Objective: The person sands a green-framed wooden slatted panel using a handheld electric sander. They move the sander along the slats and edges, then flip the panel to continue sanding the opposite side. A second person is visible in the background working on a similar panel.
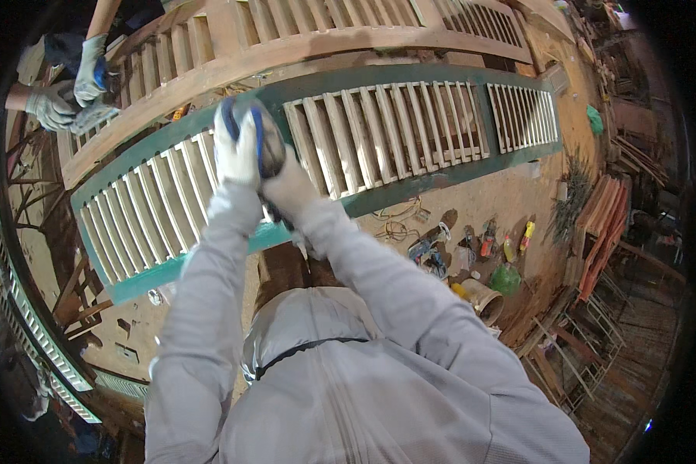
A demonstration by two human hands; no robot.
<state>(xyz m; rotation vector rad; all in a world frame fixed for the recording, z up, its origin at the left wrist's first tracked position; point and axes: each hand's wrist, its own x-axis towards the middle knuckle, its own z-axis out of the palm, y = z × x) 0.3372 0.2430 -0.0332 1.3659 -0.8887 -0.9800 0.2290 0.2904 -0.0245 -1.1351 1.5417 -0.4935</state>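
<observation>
My left hand (238, 155), in a white and blue work glove, is closed over the middle rail of a green-framed louvred shutter (387, 78). Pressed close to it, my right hand (292, 184) is also closed, in a similar glove. A dark grey rounded shape (271, 145) shows between them; whether it is a tool or part of a glove I cannot make out. The fingers mostly hide whatever is gripped. The shutter lies across in front of me, its frame green and its slats pale, bare-looking wood.
Beyond lies a bare wooden louvred shutter (340, 39). A co-worker's gloved hands (73, 97) work at its left end. On the ground to the right are a power tool (428, 251), several bottles, a green ball-shaped thing (505, 279) and a bucket (483, 300). Stacked wood (599, 232) stands farther right.
</observation>
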